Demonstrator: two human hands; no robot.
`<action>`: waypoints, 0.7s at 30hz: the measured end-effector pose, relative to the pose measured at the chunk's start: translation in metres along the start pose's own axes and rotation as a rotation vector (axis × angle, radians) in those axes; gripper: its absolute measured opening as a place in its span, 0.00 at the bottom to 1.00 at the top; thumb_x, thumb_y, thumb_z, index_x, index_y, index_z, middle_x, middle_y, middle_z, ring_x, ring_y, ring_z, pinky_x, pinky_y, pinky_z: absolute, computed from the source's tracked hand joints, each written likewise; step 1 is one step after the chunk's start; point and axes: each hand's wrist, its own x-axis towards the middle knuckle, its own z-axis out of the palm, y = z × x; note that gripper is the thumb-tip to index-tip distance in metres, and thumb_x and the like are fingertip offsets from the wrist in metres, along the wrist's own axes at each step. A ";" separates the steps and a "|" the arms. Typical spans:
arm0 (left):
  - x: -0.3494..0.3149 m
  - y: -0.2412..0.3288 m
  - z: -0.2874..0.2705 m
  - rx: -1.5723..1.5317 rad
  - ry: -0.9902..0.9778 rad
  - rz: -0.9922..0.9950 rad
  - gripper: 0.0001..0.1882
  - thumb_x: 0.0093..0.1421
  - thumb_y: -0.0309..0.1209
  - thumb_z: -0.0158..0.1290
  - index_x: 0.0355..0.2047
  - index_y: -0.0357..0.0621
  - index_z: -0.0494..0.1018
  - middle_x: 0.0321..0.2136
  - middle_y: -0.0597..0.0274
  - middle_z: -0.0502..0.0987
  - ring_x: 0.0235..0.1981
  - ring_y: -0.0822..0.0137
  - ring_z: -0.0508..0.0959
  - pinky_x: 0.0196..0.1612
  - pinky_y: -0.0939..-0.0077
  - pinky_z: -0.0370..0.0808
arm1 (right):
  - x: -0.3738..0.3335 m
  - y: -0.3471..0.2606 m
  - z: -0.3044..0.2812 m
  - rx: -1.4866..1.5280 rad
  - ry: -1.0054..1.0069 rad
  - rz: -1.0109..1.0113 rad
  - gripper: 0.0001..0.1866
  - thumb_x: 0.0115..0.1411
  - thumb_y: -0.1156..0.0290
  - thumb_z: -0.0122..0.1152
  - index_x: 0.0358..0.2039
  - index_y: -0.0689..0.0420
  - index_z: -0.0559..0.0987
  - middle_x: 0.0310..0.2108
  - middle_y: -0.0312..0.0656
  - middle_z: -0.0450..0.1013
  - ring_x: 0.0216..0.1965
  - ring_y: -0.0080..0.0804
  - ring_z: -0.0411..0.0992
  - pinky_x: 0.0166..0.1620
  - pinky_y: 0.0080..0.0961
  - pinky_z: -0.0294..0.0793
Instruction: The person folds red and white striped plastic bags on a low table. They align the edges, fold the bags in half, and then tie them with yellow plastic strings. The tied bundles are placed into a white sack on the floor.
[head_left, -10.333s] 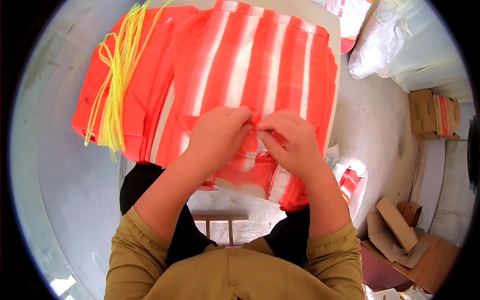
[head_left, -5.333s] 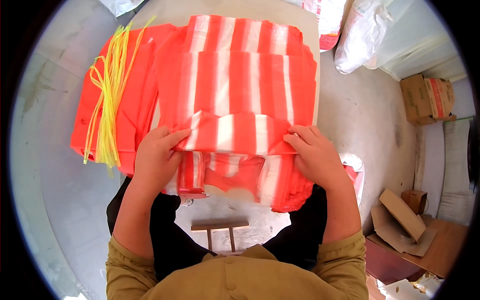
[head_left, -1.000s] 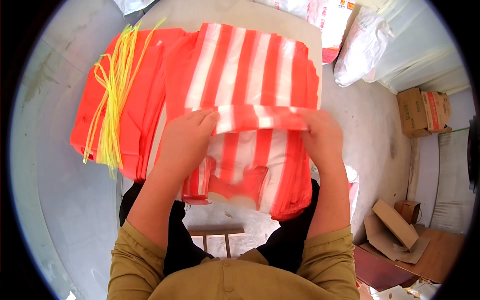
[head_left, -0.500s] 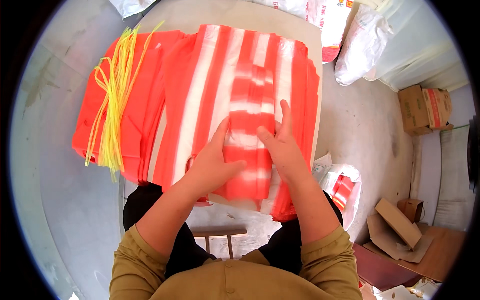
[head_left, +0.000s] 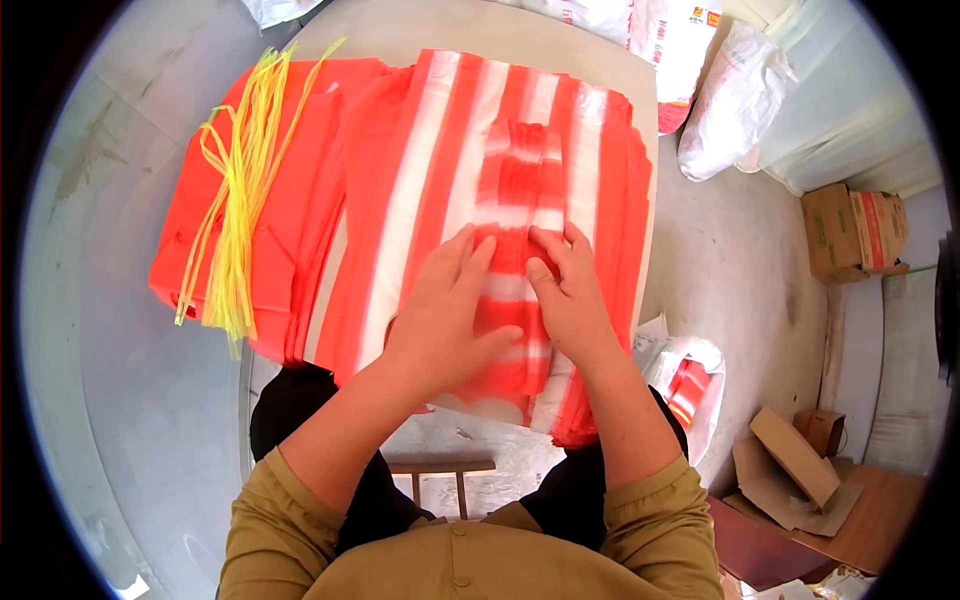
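Note:
A narrow folded bundle of red-and-white striped plastic bags (head_left: 521,180) lies lengthwise on a wide stack of matching flat bags (head_left: 420,150). My left hand (head_left: 445,310) rests on the bundle's left side, fingers stretched forward and thumb spread across it. Along the right edge, my right hand (head_left: 572,300) touches the bundle with thumb and fingers apart. Neither hand is wrapped round anything. The bundle's near part is partly hidden by my left hand.
Yellow plastic strips (head_left: 240,200) lie over a plain red stack (head_left: 190,230) on the table's left. To the right, a white sack (head_left: 735,100) and a cardboard box (head_left: 835,235) stand on the floor. An open white bag (head_left: 705,360) holding red bundles sits by my right knee.
My left hand has slid forward and further over the bundle. My right hand's fingers have come down and bent inward along its right edge. The whole view has shifted slightly.

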 end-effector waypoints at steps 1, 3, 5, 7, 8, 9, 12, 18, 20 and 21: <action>0.000 0.000 0.002 -0.008 -0.018 0.005 0.53 0.55 0.41 0.70 0.75 0.36 0.55 0.75 0.37 0.53 0.77 0.41 0.54 0.74 0.54 0.61 | 0.000 0.003 0.005 -0.066 0.053 -0.070 0.22 0.72 0.70 0.58 0.63 0.64 0.76 0.74 0.55 0.58 0.73 0.49 0.57 0.71 0.41 0.62; -0.001 0.000 0.005 -0.023 -0.054 0.017 0.56 0.55 0.40 0.70 0.77 0.37 0.51 0.77 0.37 0.48 0.79 0.42 0.49 0.77 0.55 0.56 | 0.001 0.005 0.008 -0.163 0.093 -0.164 0.18 0.71 0.71 0.58 0.58 0.65 0.79 0.74 0.57 0.58 0.74 0.54 0.55 0.73 0.44 0.59; -0.001 0.000 0.009 -0.007 -0.061 0.057 0.57 0.55 0.40 0.70 0.77 0.35 0.50 0.78 0.36 0.46 0.79 0.42 0.47 0.77 0.54 0.54 | 0.004 0.000 0.004 -0.228 0.070 -0.209 0.14 0.69 0.73 0.59 0.52 0.65 0.82 0.75 0.58 0.57 0.76 0.59 0.52 0.74 0.47 0.56; -0.002 0.000 0.011 0.005 -0.056 0.091 0.57 0.55 0.39 0.70 0.77 0.33 0.49 0.78 0.35 0.45 0.79 0.41 0.47 0.78 0.54 0.53 | 0.006 0.000 0.009 -0.247 0.062 -0.237 0.12 0.67 0.74 0.60 0.48 0.66 0.82 0.75 0.57 0.57 0.76 0.60 0.51 0.75 0.47 0.54; -0.002 0.001 0.012 0.008 -0.047 0.105 0.57 0.55 0.39 0.69 0.77 0.33 0.49 0.78 0.34 0.45 0.79 0.41 0.47 0.78 0.53 0.53 | 0.008 0.000 0.012 -0.258 0.059 -0.250 0.11 0.66 0.75 0.60 0.46 0.66 0.82 0.75 0.57 0.58 0.76 0.60 0.50 0.75 0.47 0.54; -0.002 0.001 0.013 0.012 -0.038 0.119 0.56 0.55 0.38 0.69 0.76 0.33 0.49 0.78 0.33 0.45 0.79 0.40 0.47 0.78 0.53 0.53 | 0.009 0.002 0.016 -0.247 0.076 -0.264 0.10 0.65 0.77 0.61 0.44 0.67 0.82 0.73 0.58 0.59 0.75 0.61 0.52 0.74 0.48 0.56; -0.002 0.004 0.016 0.009 -0.040 0.133 0.55 0.56 0.37 0.68 0.76 0.32 0.50 0.77 0.32 0.45 0.79 0.37 0.47 0.77 0.49 0.54 | 0.011 0.009 0.020 -0.226 0.106 -0.288 0.10 0.62 0.79 0.62 0.43 0.66 0.82 0.71 0.59 0.62 0.73 0.63 0.56 0.72 0.51 0.61; -0.002 0.001 0.027 0.060 -0.019 0.204 0.53 0.55 0.35 0.67 0.75 0.32 0.51 0.77 0.31 0.46 0.78 0.35 0.48 0.76 0.45 0.54 | 0.012 0.006 0.016 0.161 0.089 -0.065 0.22 0.70 0.73 0.54 0.63 0.62 0.75 0.69 0.57 0.66 0.74 0.58 0.56 0.72 0.47 0.57; -0.003 0.002 0.027 0.075 -0.019 0.191 0.51 0.56 0.35 0.67 0.75 0.31 0.53 0.76 0.32 0.47 0.78 0.35 0.49 0.76 0.43 0.55 | 0.012 -0.001 0.012 0.115 -0.008 -0.112 0.24 0.73 0.69 0.51 0.67 0.60 0.72 0.68 0.56 0.67 0.74 0.57 0.56 0.73 0.50 0.53; -0.004 0.002 0.027 0.082 -0.019 0.184 0.50 0.56 0.35 0.66 0.74 0.31 0.54 0.76 0.32 0.48 0.78 0.35 0.49 0.75 0.42 0.55 | 0.013 -0.002 0.012 0.088 -0.052 -0.153 0.24 0.74 0.66 0.49 0.68 0.60 0.71 0.68 0.56 0.68 0.74 0.57 0.56 0.73 0.51 0.51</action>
